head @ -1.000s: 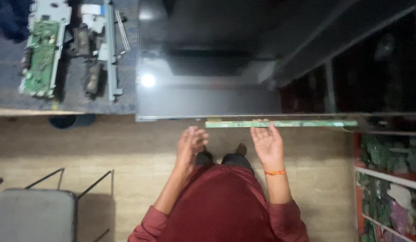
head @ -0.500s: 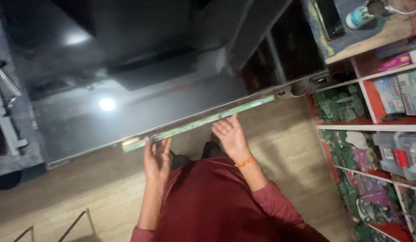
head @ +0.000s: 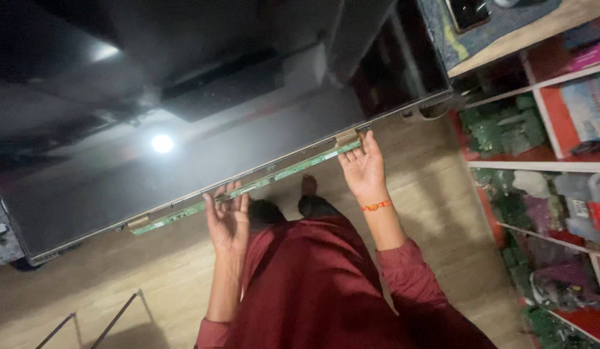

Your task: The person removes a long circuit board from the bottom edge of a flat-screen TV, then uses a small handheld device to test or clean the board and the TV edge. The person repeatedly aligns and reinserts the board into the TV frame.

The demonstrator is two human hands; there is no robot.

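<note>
Under the dark panel's (head: 203,161) edge, spread hands, left (head: 227,220) and right (head: 363,168), support a green strip (head: 248,189) rising rightward.

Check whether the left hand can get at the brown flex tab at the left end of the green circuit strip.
Probably yes: the left hand already touches the green circuit strip, and nothing lies along that edge between it and the brown flex tab.

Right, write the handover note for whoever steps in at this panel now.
Left hand: open, palm up, fingers under the green circuit strip near its middle.
Right hand: open, supporting the strip's right end.
Strip runs along the near edge of the big dark display panel, joined by tan flex tabs.
Done: both hands placed at the edge.
Left: panel and strip not gripped, only propped.
</note>
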